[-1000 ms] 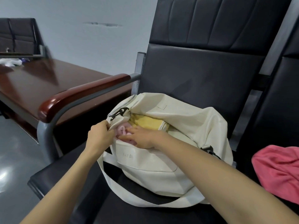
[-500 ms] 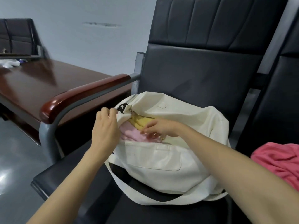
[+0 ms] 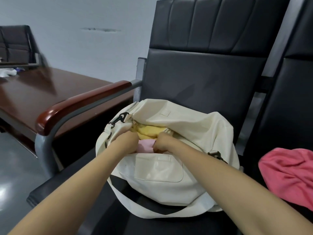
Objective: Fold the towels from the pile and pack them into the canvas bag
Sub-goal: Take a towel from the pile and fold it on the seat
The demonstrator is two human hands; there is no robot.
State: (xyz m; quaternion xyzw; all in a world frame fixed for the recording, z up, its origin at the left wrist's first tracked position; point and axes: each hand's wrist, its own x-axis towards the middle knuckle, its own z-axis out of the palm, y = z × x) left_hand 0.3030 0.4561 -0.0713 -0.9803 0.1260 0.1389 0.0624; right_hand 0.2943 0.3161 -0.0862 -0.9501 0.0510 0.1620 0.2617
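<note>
on the black chair [image 3: 194,78] sits the open canvas bag [image 3: 169,180]; a coral towel [image 3: 288,175] lies crumpled on the next seat. inside the bag, a yellow towel [image 3: 149,131] lies behind a pale pink towel [image 3: 145,147], its ends clutched by the left hand [image 3: 127,143] and right hand [image 3: 163,141].

There is one canvas bag [image 3: 169,175] in the centre of the frame, and it has two black clips [image 3: 121,117] [image 3: 216,156]. Three towels are visible: one yellow towel [image 3: 149,131] and one pale pink towel [image 3: 145,147] in the centre, and one deep pink towel [image 3: 288,175] at the right edge. There are two hands, the left hand [image 3: 126,143] and the right hand [image 3: 162,141]. I count three black chairs, two at the upper right [image 3: 203,78] [image 3: 296,99] and one at the upper left [image 3: 17,44], and one table [image 3: 50,92] at the left.
</note>
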